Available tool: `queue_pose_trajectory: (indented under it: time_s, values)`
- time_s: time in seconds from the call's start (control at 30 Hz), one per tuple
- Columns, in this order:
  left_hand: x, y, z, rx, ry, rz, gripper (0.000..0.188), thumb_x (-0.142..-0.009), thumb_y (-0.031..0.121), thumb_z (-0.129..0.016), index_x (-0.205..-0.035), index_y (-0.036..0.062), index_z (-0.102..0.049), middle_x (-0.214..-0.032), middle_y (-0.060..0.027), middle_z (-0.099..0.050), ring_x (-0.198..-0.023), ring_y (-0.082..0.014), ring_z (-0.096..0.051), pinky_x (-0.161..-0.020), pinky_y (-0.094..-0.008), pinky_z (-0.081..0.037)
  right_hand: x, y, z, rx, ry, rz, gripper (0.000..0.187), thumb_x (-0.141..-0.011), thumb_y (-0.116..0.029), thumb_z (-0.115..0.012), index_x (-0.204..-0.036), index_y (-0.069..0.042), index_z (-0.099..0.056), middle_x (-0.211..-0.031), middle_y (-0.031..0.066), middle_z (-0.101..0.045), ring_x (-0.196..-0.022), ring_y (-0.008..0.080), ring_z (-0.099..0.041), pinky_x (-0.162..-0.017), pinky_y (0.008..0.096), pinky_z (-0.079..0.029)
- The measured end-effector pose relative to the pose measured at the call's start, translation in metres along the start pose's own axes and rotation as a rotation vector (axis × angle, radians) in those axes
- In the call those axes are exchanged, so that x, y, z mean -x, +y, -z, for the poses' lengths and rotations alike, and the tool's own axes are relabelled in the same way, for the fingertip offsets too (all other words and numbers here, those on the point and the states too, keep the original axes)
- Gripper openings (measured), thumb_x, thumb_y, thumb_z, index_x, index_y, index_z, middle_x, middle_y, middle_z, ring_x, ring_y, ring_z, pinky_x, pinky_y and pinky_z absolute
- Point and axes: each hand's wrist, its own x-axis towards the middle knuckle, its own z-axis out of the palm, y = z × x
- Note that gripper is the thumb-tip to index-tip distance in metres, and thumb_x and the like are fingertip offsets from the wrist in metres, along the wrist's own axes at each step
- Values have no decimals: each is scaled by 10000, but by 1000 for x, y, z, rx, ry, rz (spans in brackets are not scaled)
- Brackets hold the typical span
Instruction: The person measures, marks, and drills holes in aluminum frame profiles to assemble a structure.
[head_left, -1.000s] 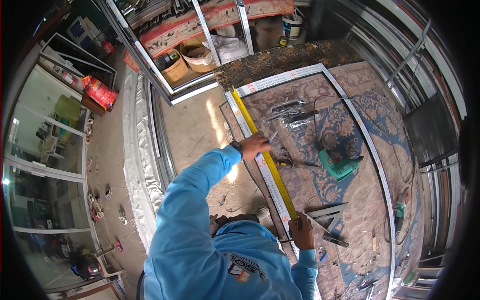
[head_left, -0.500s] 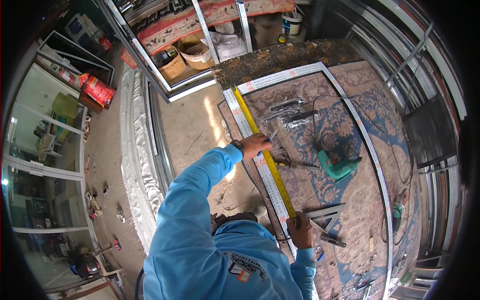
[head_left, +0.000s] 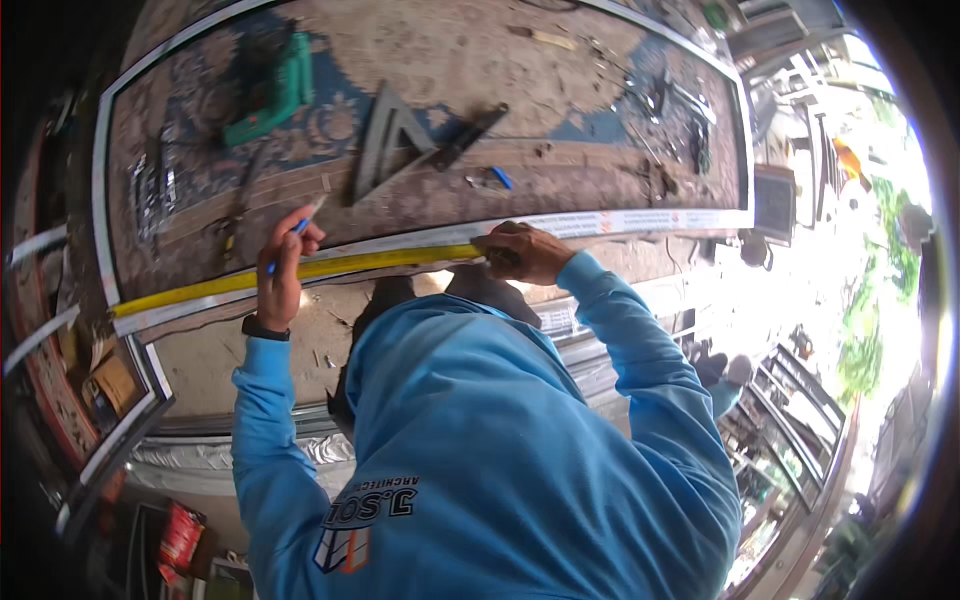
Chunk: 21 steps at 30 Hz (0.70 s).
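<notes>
My left hand (head_left: 285, 262) is closed on a slim blue pen-like tool (head_left: 300, 226) with a pale pointed end, at the near edge of the carpet-covered bench. A yellow tape measure (head_left: 330, 267) is drawn out along the near bar of a long white-filmed frame (head_left: 580, 225), passing under or beside this hand. Its far left end lies at the frame's left corner. My right hand (head_left: 525, 252) grips the tape measure's case, mostly hidden by the fingers, about midway along that bar.
Inside the frame lie a green power tool (head_left: 285, 92), a metal set square (head_left: 378, 150), a dark bar-shaped tool (head_left: 475, 135), a small blue piece (head_left: 502, 178) and several loose tools at the right. Another frame leans at the lower left, near a cardboard box (head_left: 115, 385).
The view has turned, so the bench now runs across the top. My left hand has risen from lying over the tape, its pointed tool tilted up; my right hand still holds the case.
</notes>
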Motion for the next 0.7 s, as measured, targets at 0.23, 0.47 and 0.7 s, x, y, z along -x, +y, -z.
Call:
queue_pose_trajectory:
  time_s: [0.23,0.47,0.7]
  values:
    - [-43,-24,-186,65,-286,78,204,-1054,205,-733,-1212,79,-703,-1050,-26,-720,-921,-96,-643,-823,-291,-548,143,114,55,273,112,-121,572,-913,-264,-797,-1473,-213,-687,-1315,166,-651,-1189,393,-640,-1004,503,-577]
    - [-64,-40,-265,119,-241,293,196,-1069,188,-710,-1230,77,-700,-991,-16,-724,-878,-99,-662,-822,-281,-558,165,156,70,188,92,-159,553,-925,-228,-769,-1471,-206,-681,-1353,144,-627,-1204,405,-631,-1027,509,-570]
    - [-40,-30,-237,-122,-141,193,188,-1083,202,-704,-1219,73,-691,-1014,-12,-708,-918,-80,-636,-830,-262,-532,156,160,72,189,89,-102,516,-936,-285,-776,-1438,-197,-696,-1250,137,-641,-1166,406,-648,-975,510,-594]
